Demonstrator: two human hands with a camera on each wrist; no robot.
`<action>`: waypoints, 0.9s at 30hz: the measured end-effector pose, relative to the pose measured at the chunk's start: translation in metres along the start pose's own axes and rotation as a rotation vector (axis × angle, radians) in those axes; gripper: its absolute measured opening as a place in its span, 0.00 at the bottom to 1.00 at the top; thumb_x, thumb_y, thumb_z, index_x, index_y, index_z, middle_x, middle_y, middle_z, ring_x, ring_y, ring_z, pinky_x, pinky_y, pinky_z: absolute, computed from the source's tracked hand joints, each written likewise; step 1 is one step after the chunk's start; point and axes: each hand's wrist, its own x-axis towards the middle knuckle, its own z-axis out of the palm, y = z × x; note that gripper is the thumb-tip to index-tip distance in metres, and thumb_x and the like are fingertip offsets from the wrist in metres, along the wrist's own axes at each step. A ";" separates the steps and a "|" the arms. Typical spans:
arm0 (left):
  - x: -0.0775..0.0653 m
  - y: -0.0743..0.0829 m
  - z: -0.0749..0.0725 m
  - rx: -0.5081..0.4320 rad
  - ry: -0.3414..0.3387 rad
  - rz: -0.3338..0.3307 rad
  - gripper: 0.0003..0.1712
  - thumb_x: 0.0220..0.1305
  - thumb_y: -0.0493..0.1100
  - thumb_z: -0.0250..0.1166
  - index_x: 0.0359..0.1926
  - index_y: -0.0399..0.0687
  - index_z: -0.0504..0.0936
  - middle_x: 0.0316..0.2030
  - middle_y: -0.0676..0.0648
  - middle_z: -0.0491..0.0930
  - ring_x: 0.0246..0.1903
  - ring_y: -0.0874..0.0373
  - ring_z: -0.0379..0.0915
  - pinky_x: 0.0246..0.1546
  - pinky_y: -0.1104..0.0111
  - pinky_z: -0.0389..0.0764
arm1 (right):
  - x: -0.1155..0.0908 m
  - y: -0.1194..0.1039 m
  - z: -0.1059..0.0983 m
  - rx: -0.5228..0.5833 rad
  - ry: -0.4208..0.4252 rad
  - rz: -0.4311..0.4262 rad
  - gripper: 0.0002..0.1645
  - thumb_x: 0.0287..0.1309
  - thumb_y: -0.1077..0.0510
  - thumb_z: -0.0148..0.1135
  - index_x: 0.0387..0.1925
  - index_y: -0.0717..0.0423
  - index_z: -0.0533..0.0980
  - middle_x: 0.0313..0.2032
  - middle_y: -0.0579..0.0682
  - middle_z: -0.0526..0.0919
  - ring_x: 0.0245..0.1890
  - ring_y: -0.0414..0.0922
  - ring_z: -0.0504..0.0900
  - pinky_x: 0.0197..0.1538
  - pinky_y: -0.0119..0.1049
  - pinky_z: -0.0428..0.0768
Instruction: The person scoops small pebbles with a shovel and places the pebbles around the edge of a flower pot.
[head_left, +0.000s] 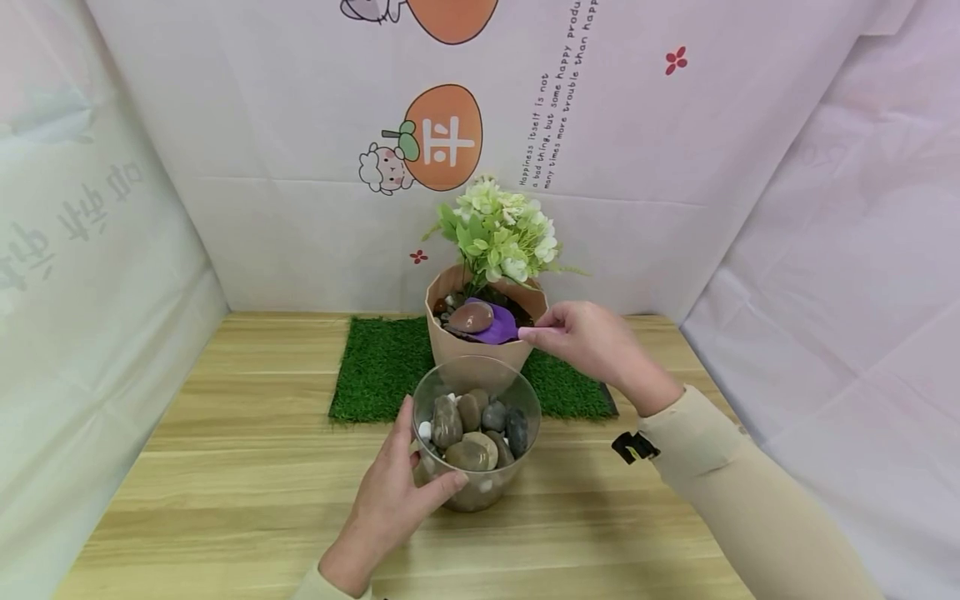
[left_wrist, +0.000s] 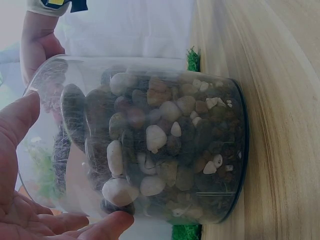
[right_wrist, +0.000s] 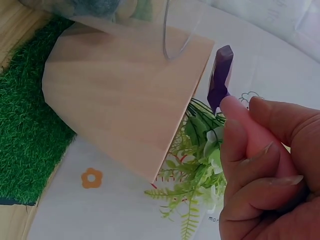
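Note:
My right hand (head_left: 592, 337) grips the pink handle of a small shovel (head_left: 498, 323) with a purple blade. A smooth reddish-brown stone (head_left: 472, 317) lies on the blade, over the opening of a peach flowerpot (head_left: 480, 350). Pale green and white flowers (head_left: 502, 233) stand in this pot, with pebbles and dark material inside. Closer to me, my left hand (head_left: 397, 483) holds the side of a clear container (left_wrist: 165, 130), thumb and fingers spread around its wall. Large stones (head_left: 470, 454) lie on top in it, over smaller pebbles (left_wrist: 156, 137).
Under the pot lies a green artificial grass mat (head_left: 378, 367) on the wood-grain table (head_left: 247, 467). A white printed cloth (head_left: 300, 167) hangs behind, and pale cloth also borders both sides. The container stands directly in front of the pot.

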 end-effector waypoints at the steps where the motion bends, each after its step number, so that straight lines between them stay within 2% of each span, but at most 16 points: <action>1: 0.000 0.000 0.000 0.000 0.000 0.000 0.74 0.55 0.63 0.79 0.85 0.47 0.38 0.82 0.37 0.49 0.77 0.42 0.57 0.70 0.52 0.76 | 0.001 0.000 0.000 -0.002 -0.004 0.001 0.21 0.68 0.35 0.65 0.43 0.45 0.88 0.41 0.45 0.90 0.37 0.43 0.84 0.43 0.43 0.84; 6: 0.000 -0.001 0.000 0.009 0.001 -0.003 0.74 0.55 0.65 0.79 0.85 0.49 0.38 0.82 0.37 0.50 0.77 0.43 0.57 0.70 0.52 0.76 | 0.007 -0.001 0.001 -0.015 -0.028 0.008 0.19 0.69 0.36 0.65 0.42 0.45 0.88 0.41 0.44 0.89 0.36 0.43 0.82 0.40 0.41 0.81; 13: 0.000 -0.001 -0.001 0.017 -0.002 -0.014 0.74 0.55 0.67 0.78 0.85 0.50 0.38 0.81 0.36 0.50 0.77 0.42 0.57 0.70 0.53 0.77 | 0.017 -0.003 0.006 -0.033 -0.066 -0.006 0.20 0.70 0.38 0.64 0.40 0.48 0.89 0.34 0.43 0.87 0.30 0.44 0.77 0.35 0.39 0.76; 19: 0.000 0.000 -0.001 0.026 0.002 -0.008 0.74 0.54 0.67 0.78 0.85 0.50 0.38 0.81 0.35 0.51 0.77 0.42 0.58 0.69 0.53 0.78 | 0.023 -0.006 0.009 -0.058 -0.066 -0.007 0.19 0.69 0.37 0.65 0.40 0.45 0.88 0.38 0.42 0.89 0.33 0.44 0.80 0.39 0.40 0.80; 27: 0.000 -0.001 -0.001 0.026 0.009 -0.002 0.75 0.53 0.67 0.78 0.85 0.51 0.39 0.81 0.36 0.52 0.76 0.42 0.60 0.68 0.54 0.78 | 0.030 -0.008 0.011 -0.082 -0.084 -0.014 0.20 0.69 0.38 0.65 0.40 0.48 0.89 0.38 0.44 0.89 0.31 0.44 0.80 0.39 0.41 0.80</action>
